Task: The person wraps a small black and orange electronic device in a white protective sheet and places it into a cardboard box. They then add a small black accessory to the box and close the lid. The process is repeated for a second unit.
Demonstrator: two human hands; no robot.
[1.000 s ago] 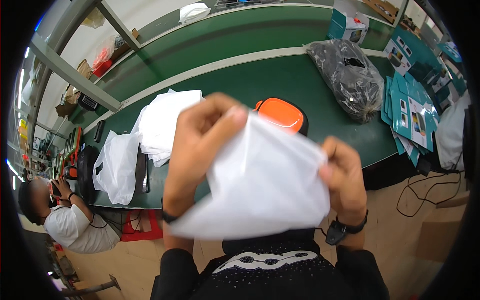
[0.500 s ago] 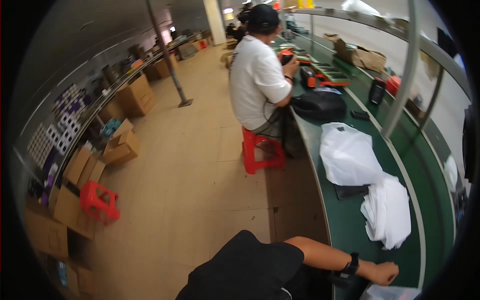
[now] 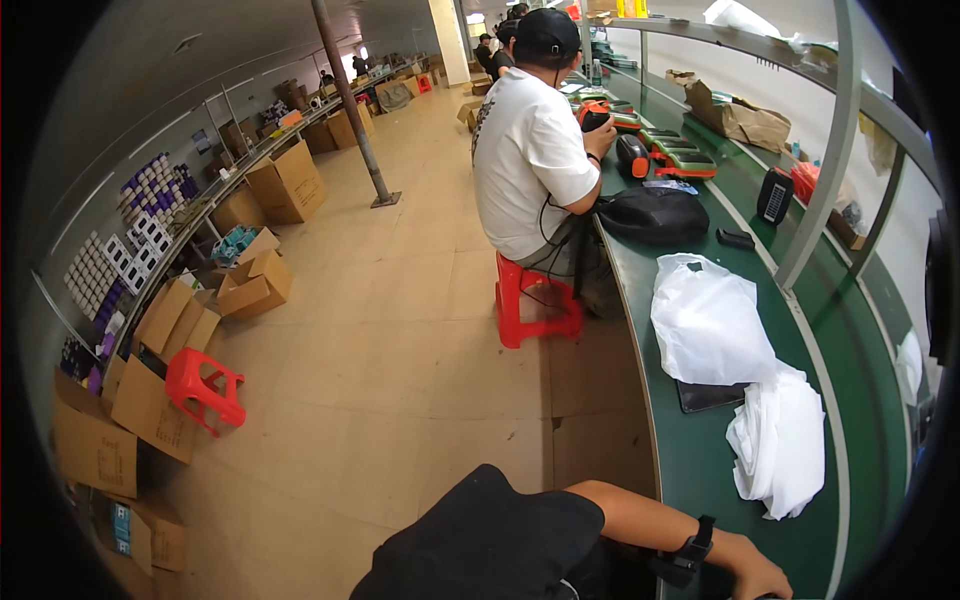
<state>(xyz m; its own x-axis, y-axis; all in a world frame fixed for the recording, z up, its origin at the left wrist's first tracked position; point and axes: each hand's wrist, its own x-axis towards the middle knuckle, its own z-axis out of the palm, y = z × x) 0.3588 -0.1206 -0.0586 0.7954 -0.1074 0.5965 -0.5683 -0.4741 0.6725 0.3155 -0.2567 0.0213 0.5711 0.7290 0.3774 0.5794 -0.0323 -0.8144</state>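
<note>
My left hand (image 3: 758, 574) reaches over the near end of the green bench (image 3: 700, 490), with a black watch (image 3: 692, 552) on its wrist. The knuckles show, but the lower edge cuts off the fingers, so what they touch is hidden. My right hand is out of the picture. Nearest beyond the left hand lies a stack of white plastic bags (image 3: 778, 440). Another white plastic bag (image 3: 708, 325) lies just past it, partly over a flat black item (image 3: 705, 396).
A co-worker in a white shirt (image 3: 535, 160) sits on a red stool (image 3: 535, 305), holding an orange-black device (image 3: 595, 117). A black pouch (image 3: 655, 213) lies on the bench near a metal post (image 3: 828, 150). A red stool (image 3: 205, 388) and cardboard boxes (image 3: 150, 410) stand at left.
My left hand has moved down toward the lower edge, its fingers passing out of the picture. The clear plastic by it has left view. The whole view has shifted slightly.
</note>
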